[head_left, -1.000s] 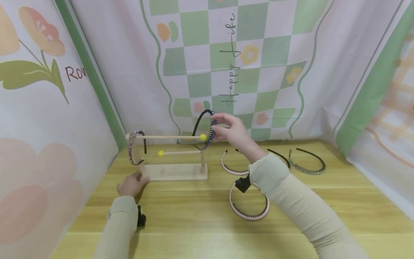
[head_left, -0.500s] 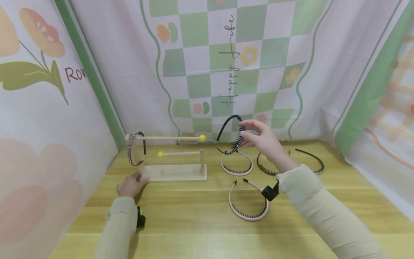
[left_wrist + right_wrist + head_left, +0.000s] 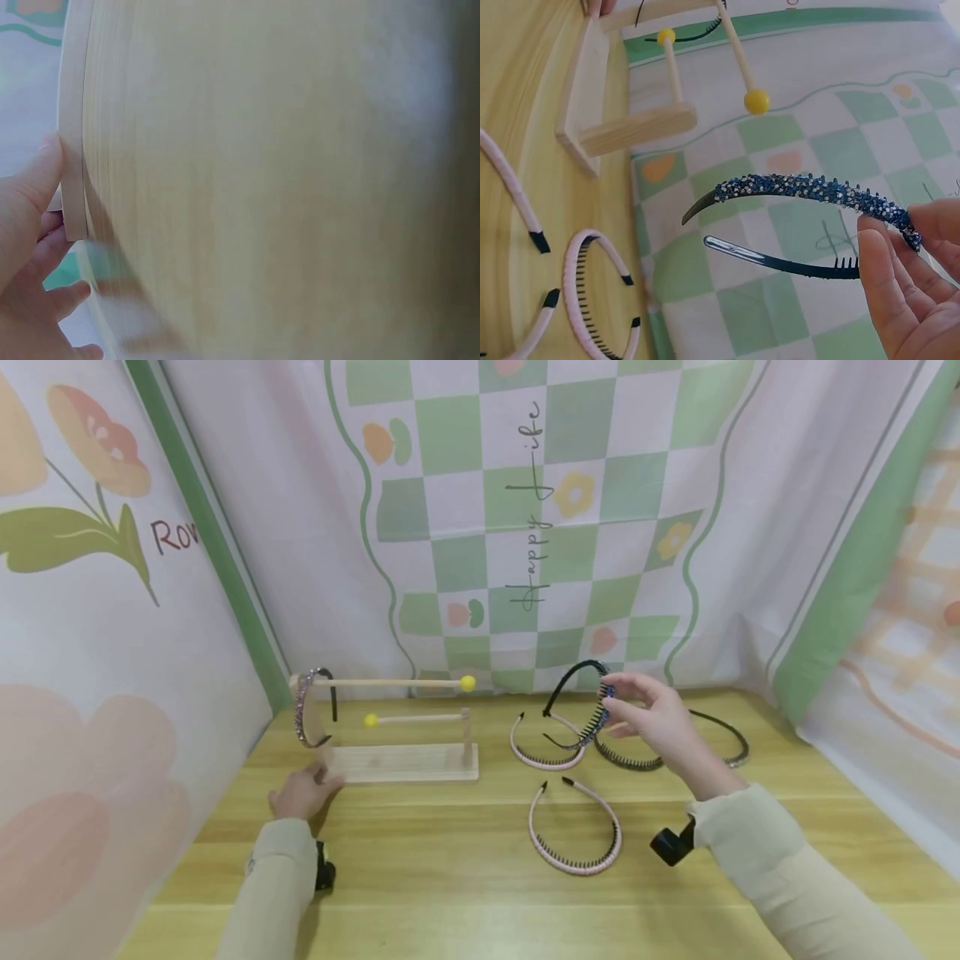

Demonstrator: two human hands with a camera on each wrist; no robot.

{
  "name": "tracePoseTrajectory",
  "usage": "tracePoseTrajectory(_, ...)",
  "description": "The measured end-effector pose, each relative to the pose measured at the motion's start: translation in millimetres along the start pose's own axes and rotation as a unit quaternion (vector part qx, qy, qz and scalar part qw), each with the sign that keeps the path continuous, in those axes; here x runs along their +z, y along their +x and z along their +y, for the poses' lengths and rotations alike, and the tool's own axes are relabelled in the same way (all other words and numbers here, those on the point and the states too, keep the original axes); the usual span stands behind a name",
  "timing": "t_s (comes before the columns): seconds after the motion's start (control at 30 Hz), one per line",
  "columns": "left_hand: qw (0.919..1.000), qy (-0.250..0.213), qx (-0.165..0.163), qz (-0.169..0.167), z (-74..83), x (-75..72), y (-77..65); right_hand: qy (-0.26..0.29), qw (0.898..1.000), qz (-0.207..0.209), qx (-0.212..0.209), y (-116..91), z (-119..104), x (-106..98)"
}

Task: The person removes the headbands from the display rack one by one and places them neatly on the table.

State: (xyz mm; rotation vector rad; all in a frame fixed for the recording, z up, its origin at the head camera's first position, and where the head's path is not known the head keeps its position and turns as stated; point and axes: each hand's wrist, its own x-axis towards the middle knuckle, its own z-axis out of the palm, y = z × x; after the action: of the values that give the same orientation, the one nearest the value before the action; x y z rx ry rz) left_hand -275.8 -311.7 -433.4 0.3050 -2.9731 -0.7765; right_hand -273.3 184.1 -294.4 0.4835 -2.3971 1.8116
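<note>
My right hand (image 3: pixel 656 718) pinches a black toothed headband (image 3: pixel 810 187) crusted with blue and silver beads. Its arch stands upright above the table, its open ends toward the left. At the left, a wooden headband stand (image 3: pixel 405 763) has two rods tipped with yellow balls. My left hand (image 3: pixel 303 792) grips the near left corner of its base; in the left wrist view the thumb (image 3: pixel 46 169) lies on the edge with fingers beneath. A pinkish jewelled headband (image 3: pixel 302 710) hangs at the left end of the upper rod.
Two pink toothed headbands, one nearer (image 3: pixel 576 867) and one farther (image 3: pixel 547 765), lie on the wooden table (image 3: pixel 420 877). A dark headband (image 3: pixel 633 764) and another black one (image 3: pixel 723 725) lie partly behind my right hand. A checked curtain (image 3: pixel 450 502) hangs behind.
My right hand has carried the blue-beaded headband away from the upper rod's end, rightward and down. My left hand has kept its grip on the stand's base.
</note>
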Motion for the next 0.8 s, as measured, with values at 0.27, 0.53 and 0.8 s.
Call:
tracePoseTrajectory(0.27,1.0,0.002,-0.003,-0.005,2.9,-1.5,-3.8,-0.004,1.0,0.013,0.003,-15,15,-15)
tracePoseTrajectory(0.53,1.0,0.003,-0.003,0.001,-0.6,0.8,-0.8,-0.012,1.0,0.014,0.018,-30,29,-29)
tracePoseTrajectory(0.8,1.0,-0.001,-0.004,0.004,1.0,1.1,-2.1,-0.017,0.999,0.035,0.019,-42,43,-39)
